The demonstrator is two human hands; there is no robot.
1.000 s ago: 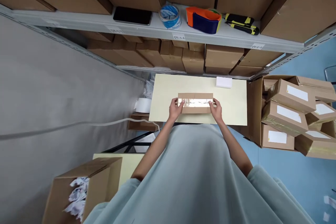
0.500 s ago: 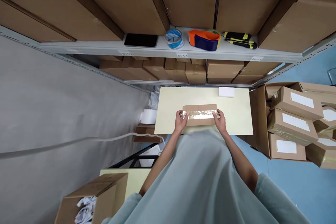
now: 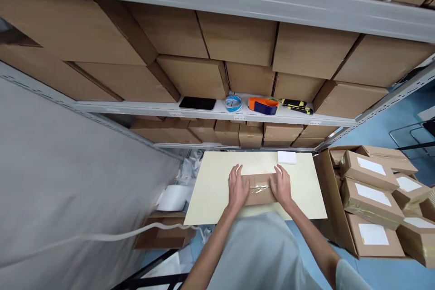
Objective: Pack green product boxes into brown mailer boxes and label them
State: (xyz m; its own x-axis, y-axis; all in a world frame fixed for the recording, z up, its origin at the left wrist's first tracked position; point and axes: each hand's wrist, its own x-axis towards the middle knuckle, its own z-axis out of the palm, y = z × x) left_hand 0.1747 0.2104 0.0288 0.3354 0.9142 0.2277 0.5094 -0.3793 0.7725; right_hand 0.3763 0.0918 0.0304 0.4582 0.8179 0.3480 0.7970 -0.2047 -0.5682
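Observation:
A small brown cardboard box (image 3: 260, 189) with a strip of clear tape along its top lies on a pale yellow table (image 3: 210, 190). My left hand (image 3: 238, 186) lies flat over the box's left end, fingers stretched out. My right hand (image 3: 281, 186) lies flat over its right end in the same way. Only the middle of the box shows between the two hands.
A white pad (image 3: 287, 157) sits at the table's far right. The shelf behind holds a phone (image 3: 197, 103), a tape roll (image 3: 233, 103), an orange tape dispenser (image 3: 263, 105) and yellow-black tools (image 3: 297, 106). Labelled parcels (image 3: 370, 190) fill an open carton on the right. A white paper roll (image 3: 172, 198) lies left.
Both hands have moved from gripping the box's ends to lying flat on its top. The camera has tilted up, so more shelving shows.

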